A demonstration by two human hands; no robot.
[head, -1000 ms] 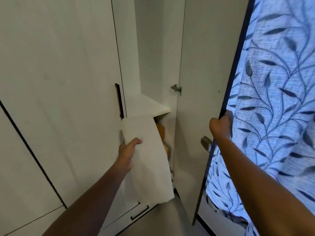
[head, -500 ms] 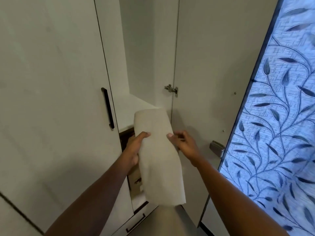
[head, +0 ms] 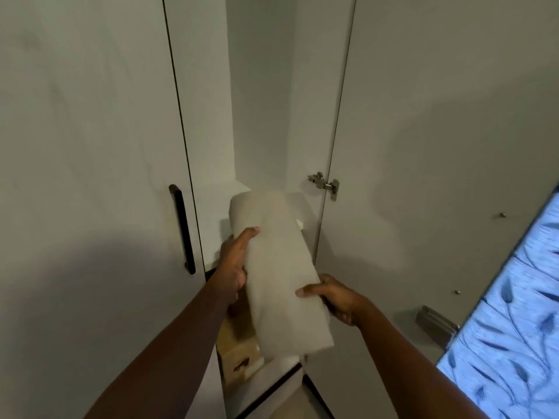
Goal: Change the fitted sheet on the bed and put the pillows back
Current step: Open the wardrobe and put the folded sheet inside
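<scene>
Left hand (head: 234,261) grips folded sheet (head: 281,267) at left edge, thumb on top. Right hand (head: 332,297) grips right edge. Sheet held at shelf (head: 298,199) front edge, contact unclear. Risk: loose grip lets folds slide open; hanging end may snag door (head: 423,176) edge.

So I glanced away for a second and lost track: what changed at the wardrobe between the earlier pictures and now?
The right hand let go of the wardrobe door at its edge, moved left and gripped the right side of the folded sheet. The left hand keeps gripping the sheet's left edge, and the door stays open.
</scene>
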